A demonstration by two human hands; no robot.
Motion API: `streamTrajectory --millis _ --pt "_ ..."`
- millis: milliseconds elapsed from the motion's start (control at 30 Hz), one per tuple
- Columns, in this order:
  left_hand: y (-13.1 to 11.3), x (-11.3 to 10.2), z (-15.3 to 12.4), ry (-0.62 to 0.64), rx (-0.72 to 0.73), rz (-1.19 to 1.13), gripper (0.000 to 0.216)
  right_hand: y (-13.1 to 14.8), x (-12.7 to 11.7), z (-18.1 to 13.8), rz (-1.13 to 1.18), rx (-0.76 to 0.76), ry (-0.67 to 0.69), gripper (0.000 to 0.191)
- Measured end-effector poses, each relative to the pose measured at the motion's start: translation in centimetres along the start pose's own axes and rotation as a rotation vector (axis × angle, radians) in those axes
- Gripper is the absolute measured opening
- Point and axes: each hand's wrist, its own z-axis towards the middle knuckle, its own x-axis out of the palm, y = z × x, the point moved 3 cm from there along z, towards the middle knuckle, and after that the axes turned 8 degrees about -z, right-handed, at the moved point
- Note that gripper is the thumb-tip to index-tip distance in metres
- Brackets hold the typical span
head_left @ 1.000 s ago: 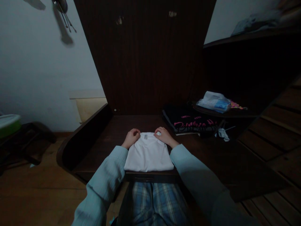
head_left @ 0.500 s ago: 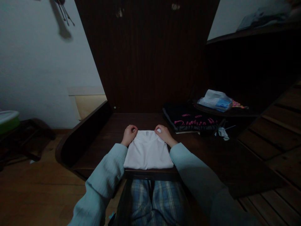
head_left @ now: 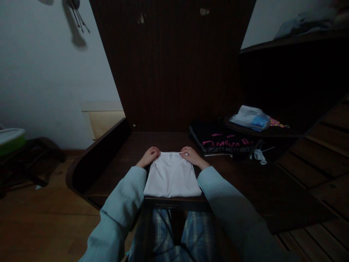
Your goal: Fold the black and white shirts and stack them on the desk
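While white shirt [head_left: 172, 179] lies folded on dark desktop [head_left: 120, 162], close to front edge, left hand [head_left: 150, 156] pinches far left corner, fingers curled nearly closed on cloth. Right hand [head_left: 192, 156] grips far right corner likewise (small neck tag [head_left: 171, 157] between them). Pink-lettered dark garment [head_left: 218, 140] lies beyond, to right.

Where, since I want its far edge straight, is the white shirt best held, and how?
Probably pinch the shirt at both far corners, coming from left and right: it lies flat, its far edge spanning between left hand and right hand.
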Motion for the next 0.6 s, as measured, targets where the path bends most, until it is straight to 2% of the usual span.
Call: streamTrajectory --millis 133,233,433,600 --pt "0.3 -0.1 -0.2 0.113 0.047 0.09 0.022 -0.5 -0.1 0.0 -0.045 -0.026 0.012 0.015" --pt "0.1 -0.2 -0.5 0.16 0.077 0.174 0.018 -0.5 -0.4 0.1 -0.058 0.007 -0.015 0.015" --pt "-0.1 -0.6 -0.9 0.139 0.126 0.348 0.014 0.0 -0.9 0.0 -0.121 0.114 -0.14 0.011" --pt "-0.1 -0.7 -1.0 0.142 0.115 0.407 0.013 0.4 -0.7 -0.3 -0.239 0.141 -0.06 0.01"
